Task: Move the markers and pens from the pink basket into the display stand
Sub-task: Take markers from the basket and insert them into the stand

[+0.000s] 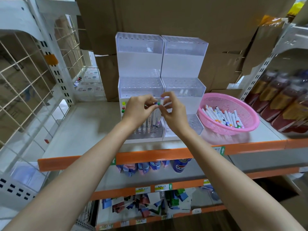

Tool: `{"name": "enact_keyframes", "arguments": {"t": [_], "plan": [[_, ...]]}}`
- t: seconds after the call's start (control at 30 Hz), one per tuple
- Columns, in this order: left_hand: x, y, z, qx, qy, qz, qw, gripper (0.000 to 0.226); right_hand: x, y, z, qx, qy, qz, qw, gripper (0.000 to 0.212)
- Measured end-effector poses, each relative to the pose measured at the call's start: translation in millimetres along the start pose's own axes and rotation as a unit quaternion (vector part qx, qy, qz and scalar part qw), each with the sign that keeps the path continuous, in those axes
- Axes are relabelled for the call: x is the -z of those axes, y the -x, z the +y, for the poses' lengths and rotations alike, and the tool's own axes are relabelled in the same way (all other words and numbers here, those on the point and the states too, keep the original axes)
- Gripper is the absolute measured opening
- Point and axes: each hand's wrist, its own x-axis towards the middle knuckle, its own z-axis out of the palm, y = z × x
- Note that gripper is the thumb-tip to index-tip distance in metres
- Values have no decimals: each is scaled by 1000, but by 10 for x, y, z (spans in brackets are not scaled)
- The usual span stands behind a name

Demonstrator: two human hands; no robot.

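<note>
A white and clear tiered display stand [140, 64] stands on the shelf, with a twin stand [184, 64] at its right. Several white markers [152, 121] stand in the left stand's lowest tier. My left hand [139, 109] pinches the tops of those markers. My right hand [173, 110] holds a white marker with a pale purple cap [162, 101] upright just above them. The pink basket [233, 129] sits to the right on the same shelf, with several white markers [223, 116] lying in it. Two markers [183, 92] stand in the right stand's middle tier.
Cardboard boxes [175, 19] fill the wall behind the stands. Dark bottles [283, 104] crowd the shelf's right end. A wire grid panel [25, 84] stands at the left. The orange shelf edge [150, 155] runs below my wrists, with stocked shelves underneath.
</note>
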Motion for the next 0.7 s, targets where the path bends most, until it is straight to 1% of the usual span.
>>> {"name": "enact_keyframes", "arguments": {"t": [0.2,0.33,0.47,0.6,0.7], "plan": [[-45,33,-31,-17,-15,-4,1000,11,-5,32,9,1,0,2,1000,25],[-55,70,-46,-48,-57,-25,997,10,-13,37,15,-2,-5,6,1000,25],[-65,68,-47,-59,-66,-21,996,9,-39,56,24,3,-2,8,1000,25],[-52,61,-90,-66,-98,-41,992,12,-29,54,29,-6,-2,6,1000,25],[-71,64,-92,-68,-113,-37,991,13,-21,49,25,-4,-4,4,1000,26]]}}
